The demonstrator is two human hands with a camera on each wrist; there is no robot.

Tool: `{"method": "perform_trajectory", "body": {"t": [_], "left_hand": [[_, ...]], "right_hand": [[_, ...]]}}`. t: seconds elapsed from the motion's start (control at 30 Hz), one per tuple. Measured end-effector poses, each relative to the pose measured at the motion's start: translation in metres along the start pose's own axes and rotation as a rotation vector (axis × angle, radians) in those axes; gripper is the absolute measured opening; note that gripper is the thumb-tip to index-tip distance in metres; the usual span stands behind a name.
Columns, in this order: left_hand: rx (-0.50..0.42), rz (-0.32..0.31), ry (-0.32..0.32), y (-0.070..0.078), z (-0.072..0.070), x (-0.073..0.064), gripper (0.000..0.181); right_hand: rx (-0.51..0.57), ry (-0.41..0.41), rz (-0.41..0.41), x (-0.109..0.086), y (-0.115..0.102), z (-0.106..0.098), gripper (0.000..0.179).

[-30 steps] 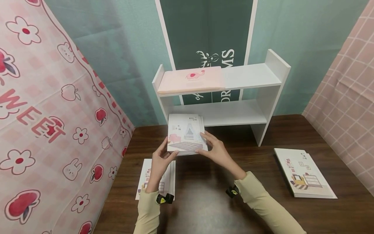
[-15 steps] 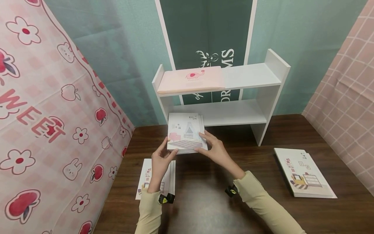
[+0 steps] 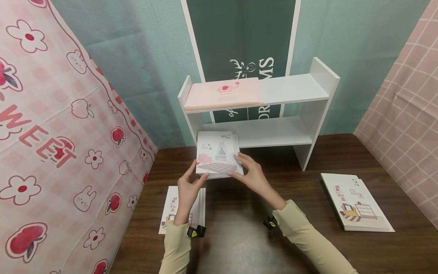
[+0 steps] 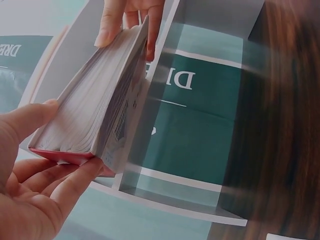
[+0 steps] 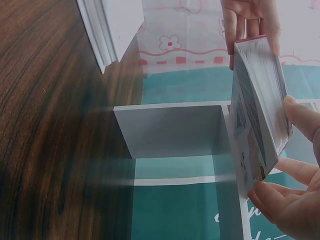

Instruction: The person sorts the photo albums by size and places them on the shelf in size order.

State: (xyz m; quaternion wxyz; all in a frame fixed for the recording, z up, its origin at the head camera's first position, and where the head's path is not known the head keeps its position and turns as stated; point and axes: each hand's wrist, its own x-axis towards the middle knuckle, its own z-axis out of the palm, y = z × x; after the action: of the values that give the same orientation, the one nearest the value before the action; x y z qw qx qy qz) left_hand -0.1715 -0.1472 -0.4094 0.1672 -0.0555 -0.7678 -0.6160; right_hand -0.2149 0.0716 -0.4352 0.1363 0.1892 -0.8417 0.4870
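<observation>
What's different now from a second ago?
The held book has shifted very slightly away from the person, at the lower shelf. Left grip and right grip both still hold it; nothing was let go. The pink elephant item, left table book and right table book stayed put.

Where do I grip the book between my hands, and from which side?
Likely the book at its near corners, from the near side: left hand and right hand pinching top and underside. Its thick page block could splay otherwise; in the head view its far end overlaps the lower shelf.
</observation>
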Motion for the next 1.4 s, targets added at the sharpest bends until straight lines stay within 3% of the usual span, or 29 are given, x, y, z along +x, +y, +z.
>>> {"method": "perform_trajectory", "body": {"t": [1.17, 1.4], "left_hand": [[0.041, -0.011, 0.09, 0.008, 0.005, 0.011, 0.056], [0.036, -0.014, 0.106, 0.006, 0.005, 0.012, 0.055]], "right_hand": [[-0.005, 0.043, -0.04, 0.012, 0.002, -0.001, 0.056], [-0.032, 0.003, -0.056, 0.01, 0.006, -0.001, 0.058]]}}
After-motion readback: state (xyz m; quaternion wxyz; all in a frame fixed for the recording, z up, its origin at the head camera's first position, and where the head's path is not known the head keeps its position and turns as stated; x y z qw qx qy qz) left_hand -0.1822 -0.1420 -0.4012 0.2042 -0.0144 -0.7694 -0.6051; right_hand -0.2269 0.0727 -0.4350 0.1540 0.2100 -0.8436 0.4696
